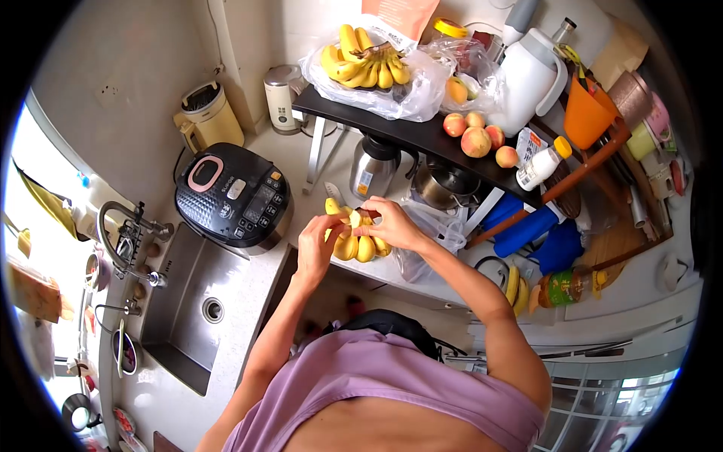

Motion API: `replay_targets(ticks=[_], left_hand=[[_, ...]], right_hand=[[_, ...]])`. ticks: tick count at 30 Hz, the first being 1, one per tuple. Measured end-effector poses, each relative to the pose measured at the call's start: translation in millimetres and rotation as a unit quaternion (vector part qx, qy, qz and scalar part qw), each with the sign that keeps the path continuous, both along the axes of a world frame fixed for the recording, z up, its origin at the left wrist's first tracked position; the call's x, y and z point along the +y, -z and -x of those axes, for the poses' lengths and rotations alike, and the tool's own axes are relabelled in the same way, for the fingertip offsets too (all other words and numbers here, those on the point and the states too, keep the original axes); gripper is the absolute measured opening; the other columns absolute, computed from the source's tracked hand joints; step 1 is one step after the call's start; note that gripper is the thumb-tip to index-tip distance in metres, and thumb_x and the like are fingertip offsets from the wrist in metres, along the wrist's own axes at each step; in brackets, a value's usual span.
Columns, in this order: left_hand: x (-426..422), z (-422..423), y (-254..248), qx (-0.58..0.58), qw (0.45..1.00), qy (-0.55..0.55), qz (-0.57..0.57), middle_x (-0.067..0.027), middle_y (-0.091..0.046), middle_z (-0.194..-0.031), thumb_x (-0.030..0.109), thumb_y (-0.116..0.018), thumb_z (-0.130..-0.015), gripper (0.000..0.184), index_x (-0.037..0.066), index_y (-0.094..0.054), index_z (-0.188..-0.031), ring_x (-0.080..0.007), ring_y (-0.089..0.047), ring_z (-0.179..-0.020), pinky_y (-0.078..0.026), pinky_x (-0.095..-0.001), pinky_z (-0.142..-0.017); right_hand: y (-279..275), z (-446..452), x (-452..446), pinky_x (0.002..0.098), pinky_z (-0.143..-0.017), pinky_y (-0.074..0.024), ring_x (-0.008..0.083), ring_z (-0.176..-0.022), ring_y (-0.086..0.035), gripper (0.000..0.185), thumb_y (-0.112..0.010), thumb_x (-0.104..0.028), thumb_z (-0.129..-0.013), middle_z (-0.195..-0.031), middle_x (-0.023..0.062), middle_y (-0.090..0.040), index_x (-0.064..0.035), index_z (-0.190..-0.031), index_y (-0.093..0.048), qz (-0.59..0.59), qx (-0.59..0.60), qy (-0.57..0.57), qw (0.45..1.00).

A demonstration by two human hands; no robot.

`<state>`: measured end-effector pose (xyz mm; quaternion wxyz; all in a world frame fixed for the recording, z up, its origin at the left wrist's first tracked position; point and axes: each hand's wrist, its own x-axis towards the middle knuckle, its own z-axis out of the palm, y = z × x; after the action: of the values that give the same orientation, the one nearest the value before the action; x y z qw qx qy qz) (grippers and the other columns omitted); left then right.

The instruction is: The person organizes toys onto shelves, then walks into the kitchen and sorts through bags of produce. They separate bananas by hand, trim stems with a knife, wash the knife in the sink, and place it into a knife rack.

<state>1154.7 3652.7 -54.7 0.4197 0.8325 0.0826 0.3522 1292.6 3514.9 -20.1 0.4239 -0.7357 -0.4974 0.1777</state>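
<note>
A bunch of yellow bananas (355, 247) lies at the counter's front edge, in the middle of the view. My left hand (320, 239) is at the upper left of the bunch, its fingers closed on the bananas near the stem end. From the right, my right hand (392, 224) reaches the same stem end, with thumb and fingers pinched on it. The fingertips of both hands are close together. A clear plastic bag (425, 248) lies just right of the bunch. Behind the hands stands a steel thermos jug (374, 169).
A black rice cooker (232, 194) stands left, beside a steel sink (188, 301). Above the counter, a black shelf (422, 135) holds more bananas (365, 60) on a bag, several peaches (475, 142), a white jug (527, 79) and a bottle (538, 167). A pot (440, 184) sits under it.
</note>
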Motion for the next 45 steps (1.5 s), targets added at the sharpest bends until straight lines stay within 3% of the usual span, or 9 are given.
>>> replay_targets(ticks=[5,8,12,19,26,31,34,40,45], left_hand=[[16.2,3.0,-15.9,-0.059,0.946,0.045,-0.316,-0.0051,-0.061,-0.079,0.003,-0.072,-0.069,0.025,0.005,-0.066,-0.093,-0.0218,-0.055,-0.068,-0.047,-0.0319,-0.063],[22.8,0.9,-25.9,-0.077,0.933,0.059,-0.347,-0.0051,-0.059,-0.075,0.001,-0.073,-0.067,0.020,0.005,-0.064,-0.084,-0.0216,-0.055,-0.067,-0.046,-0.0323,-0.061],[38.1,-3.2,-69.9,-0.115,0.956,0.017,-0.268,-0.0084,-0.062,-0.078,-0.006,-0.071,-0.068,0.022,0.003,-0.066,-0.087,-0.0263,-0.057,-0.070,-0.048,-0.0341,-0.064],[33.2,24.4,-78.9,-0.013,0.989,0.073,-0.129,-0.0138,-0.065,-0.096,0.015,-0.072,-0.081,0.025,0.001,-0.066,-0.101,-0.0310,-0.062,-0.089,-0.049,-0.0360,-0.080],[61.5,71.1,-32.0,-0.047,0.987,-0.139,0.073,-0.0080,-0.061,-0.100,0.004,-0.060,-0.091,0.018,0.003,-0.063,-0.109,-0.0136,-0.058,-0.077,-0.047,-0.0269,-0.072],[62.7,127.8,40.3,0.073,0.978,-0.184,0.067,-0.0132,-0.060,-0.101,0.003,-0.057,-0.091,0.016,0.002,-0.061,-0.107,-0.0249,-0.061,-0.083,-0.049,-0.0328,-0.073],[47.5,162.8,70.9,0.151,0.968,-0.185,0.081,-0.0139,-0.058,-0.101,0.002,-0.057,-0.090,0.017,0.003,-0.061,-0.107,-0.0249,-0.060,-0.081,-0.049,-0.0326,-0.070],[22.0,206.2,124.3,0.231,0.942,-0.223,0.094,-0.0142,-0.058,-0.105,0.002,-0.059,-0.088,0.021,0.004,-0.063,-0.108,-0.0213,-0.064,-0.076,-0.052,-0.0294,-0.061],[7.8,205.2,123.4,0.255,0.932,-0.237,0.104,-0.0152,-0.058,-0.106,0.001,-0.060,-0.086,0.021,0.003,-0.063,-0.107,-0.0205,-0.064,-0.072,-0.053,-0.0286,-0.061]], right_hand=[[0.3,1.6,-3.6,0.0318,-0.070,-0.0448,0.0175,-0.074,-0.052,0.039,-0.082,-0.024,-0.073,-0.080,0.0067,-0.051,0.0025,-0.090,-0.059,-0.022,-0.003,-0.001,1.000],[-2.0,3.0,-3.1,0.0319,-0.071,-0.0459,0.0197,-0.075,-0.055,0.040,-0.083,-0.023,-0.073,-0.082,0.0082,-0.052,0.0033,-0.090,-0.059,-0.004,-0.007,-0.007,1.000],[-10.1,14.6,-5.3,0.0368,-0.073,-0.0471,0.0271,-0.081,-0.060,0.043,-0.083,-0.027,-0.071,-0.086,0.0131,-0.058,0.0043,-0.093,-0.062,-0.011,-0.029,-0.018,0.999],[-57.6,10.8,-12.6,0.0349,-0.068,-0.0445,0.0225,-0.074,-0.054,0.042,-0.081,-0.029,-0.074,-0.079,0.0109,-0.055,0.0033,-0.094,-0.064,-0.008,-0.012,-0.059,0.998],[-226.7,-44.8,-23.3,0.0270,-0.086,-0.0482,0.0117,-0.096,-0.059,0.028,-0.075,-0.012,-0.082,-0.099,0.0030,-0.062,0.0003,-0.103,-0.062,-0.028,0.029,-0.096,0.995],[-358.0,-115.1,0.2,0.0253,-0.085,-0.0519,0.0113,-0.089,-0.065,0.043,-0.059,-0.036,-0.094,-0.103,0.0063,-0.066,0.0007,-0.116,-0.060,-0.020,-0.046,-0.090,0.995],[-405.1,-172.7,25.3,0.0242,-0.078,-0.0454,0.0074,-0.084,-0.056,0.021,-0.063,-0.016,-0.086,-0.084,-0.0038,-0.058,-0.0018,-0.101,-0.062,-0.062,-0.064,-0.117,0.989],[-384.0,-273.0,75.6,0.0266,-0.075,-0.0446,0.0120,-0.077,-0.054,0.013,-0.063,-0.014,-0.084,-0.082,-0.0013,-0.058,-0.0047,-0.094,-0.063,-0.052,-0.224,-0.073,0.970],[-297.2,-292.5,89.3,0.0252,-0.081,-0.0466,0.0101,-0.089,-0.055,0.042,-0.070,-0.035,-0.086,-0.095,-0.0001,-0.060,-0.0015,-0.111,-0.062,-0.048,-0.191,-0.037,0.980]])
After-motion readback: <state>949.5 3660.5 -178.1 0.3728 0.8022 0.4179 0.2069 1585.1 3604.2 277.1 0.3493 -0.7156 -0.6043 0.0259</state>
